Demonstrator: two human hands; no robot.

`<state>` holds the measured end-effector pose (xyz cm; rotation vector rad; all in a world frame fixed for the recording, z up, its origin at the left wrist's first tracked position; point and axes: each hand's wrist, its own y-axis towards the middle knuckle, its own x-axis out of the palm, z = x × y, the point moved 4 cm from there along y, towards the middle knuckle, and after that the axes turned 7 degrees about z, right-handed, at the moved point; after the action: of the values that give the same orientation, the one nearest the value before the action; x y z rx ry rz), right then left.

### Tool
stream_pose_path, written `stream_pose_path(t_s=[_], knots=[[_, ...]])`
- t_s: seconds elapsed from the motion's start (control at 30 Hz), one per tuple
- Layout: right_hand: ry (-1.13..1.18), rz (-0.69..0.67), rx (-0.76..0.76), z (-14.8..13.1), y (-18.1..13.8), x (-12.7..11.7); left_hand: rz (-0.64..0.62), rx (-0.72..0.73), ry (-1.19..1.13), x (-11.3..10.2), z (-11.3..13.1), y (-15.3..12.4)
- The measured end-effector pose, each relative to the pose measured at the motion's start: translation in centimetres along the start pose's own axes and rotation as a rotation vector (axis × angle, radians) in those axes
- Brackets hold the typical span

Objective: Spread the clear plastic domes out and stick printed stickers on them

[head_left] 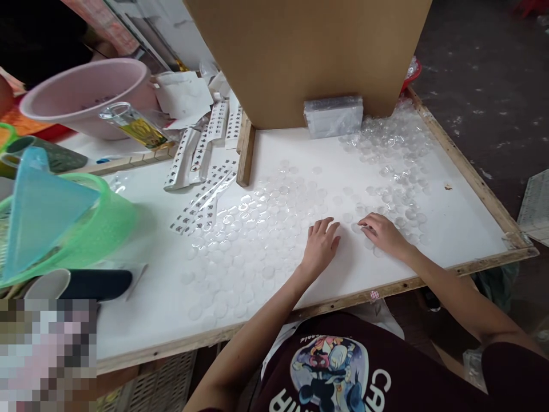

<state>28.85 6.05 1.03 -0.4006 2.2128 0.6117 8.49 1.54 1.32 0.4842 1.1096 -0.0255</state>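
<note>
Many thin, clear round plastic discs [268, 272] lie spread in a single layer over the white tabletop, left of my hands. My left hand [321, 246] is at the right edge of this layer, palm down, with its fingers apart and nothing in them. A short way to the right, my right hand [384, 233] has its thumb and fingers drawn together at the edge of a clear disc [355, 228]. The fingertips partly cover that disc. Beyond the right hand, a looser heap of clear discs [397, 143] runs up the right side of the table.
A tall cardboard sheet [317, 57] stands at the back, with a plastic-wrapped block [333, 117] against it. Printed sticker strips [201, 197] lie at left, near a wooden bar [246, 151]. A green basket [115, 212], pink basin [86, 109] and dark cup [100, 284] fill the left side. Wooden edging [472, 171] borders the table.
</note>
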Motion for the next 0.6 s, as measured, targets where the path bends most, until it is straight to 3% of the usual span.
stream_pose_path(t_s=[0.13,0.3,0.4,0.6], knots=[[-0.089,0.131,-0.011,0.3,1.4,-0.5,-0.099,0.174,-0.088,1.8,2.7,1.1],[-0.165,0.054,-0.001,1.3,2.8,0.3,-0.193,0.254,-0.073,3.0,4.5,1.5],[-0.167,0.04,0.016,1.4,2.7,0.4,-0.197,0.214,-0.104,2.5,4.4,0.8],[-0.103,0.082,0.045,1.3,2.2,0.2,-0.199,0.02,-0.43,1.2,3.2,-0.6]])
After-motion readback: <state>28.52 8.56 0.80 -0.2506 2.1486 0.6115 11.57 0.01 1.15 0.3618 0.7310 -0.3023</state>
